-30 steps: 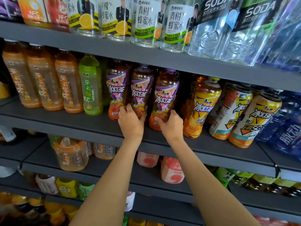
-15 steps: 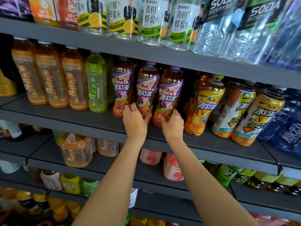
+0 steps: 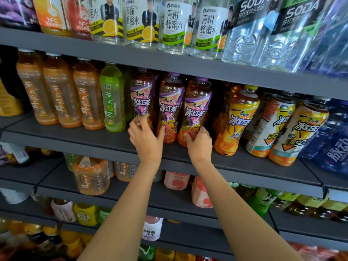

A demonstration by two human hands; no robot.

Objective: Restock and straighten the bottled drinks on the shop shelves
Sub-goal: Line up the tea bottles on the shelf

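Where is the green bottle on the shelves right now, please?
In the head view, the green bottle stands left of centre on the middle shelf, between the orange bottles and the purple-labelled bottles.

Three purple-label tea bottles [image 3: 170,108], three orange tea bottles [image 3: 60,93], one green bottle [image 3: 113,98], two hands [image 3: 148,140]

Two clear bottles [image 3: 258,32] at the upper right read "SODA" in white on black labels, and two juice cartons [image 3: 56,16] at the upper left read "NFC". Chinese characters "冰红茶" appear on purple-labelled tea bottles [image 3: 170,108] and yellow-labelled bottles [image 3: 241,117] on the middle shelf.
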